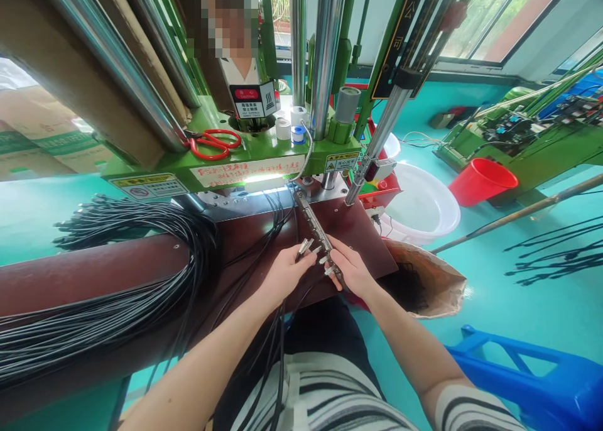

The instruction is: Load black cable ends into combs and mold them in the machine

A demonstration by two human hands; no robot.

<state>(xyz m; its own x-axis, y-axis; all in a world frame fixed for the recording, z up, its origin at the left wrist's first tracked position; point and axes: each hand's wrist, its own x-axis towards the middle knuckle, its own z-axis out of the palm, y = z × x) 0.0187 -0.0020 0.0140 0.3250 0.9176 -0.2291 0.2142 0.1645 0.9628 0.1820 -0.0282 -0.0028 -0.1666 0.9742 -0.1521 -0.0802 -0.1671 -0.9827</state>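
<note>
My right hand (349, 269) is closed around the near end of a long, narrow metal bar (313, 222) with slots along it. The bar's far end reaches to the machine's metal bed (230, 205). Several small silvery plugs (325, 260) stick out of the bar's left side near my fingers. Just left of the bar, my left hand (288, 269) pinches black cables with silvery plug ends (304, 249). Its fingertips come close to the bar; whether they touch it I cannot tell. Thin black cables (271, 230) run over the brown table (245, 230) beside my left forearm.
A thick bundle of black cables (198, 242) lies at the left. Red-handled scissors (214, 143) rest on the green press (273, 154), above a lit strip. To the right stand a sack (443, 286), a white tub (450, 208), a red bucket (485, 183) and a blue stool (541, 381).
</note>
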